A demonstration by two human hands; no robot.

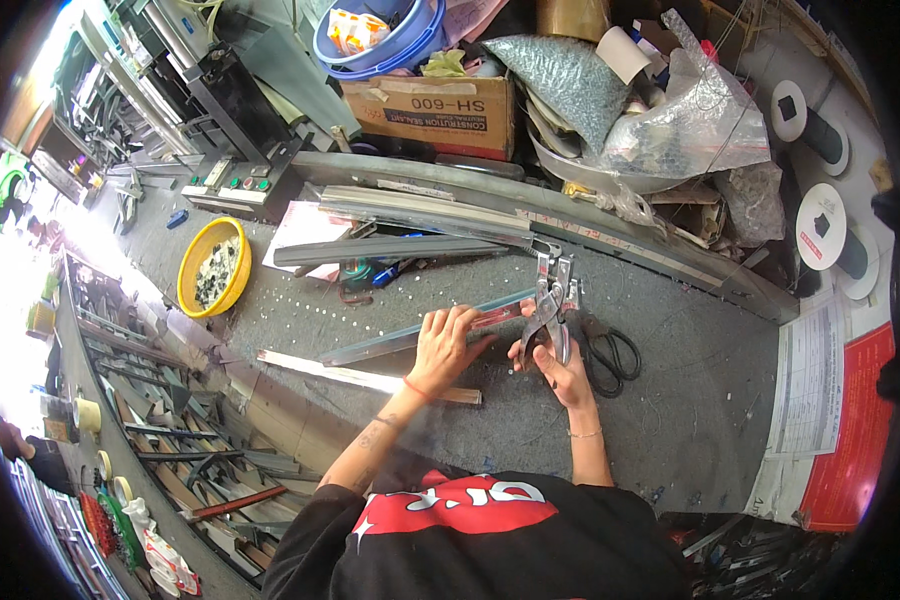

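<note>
Pliers (547, 305) gripped in my right hand (562, 378), beside black scissors (596, 332) on grey bench (700, 370); my left hand (445, 350) curls over metal strip (378, 344), can't tell if gripping.

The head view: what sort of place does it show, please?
Probably a workshop: many long strips lie at the left, a machine with coloured push buttons stands farther back, and the right hand grips a plier-like metal tool.
</note>
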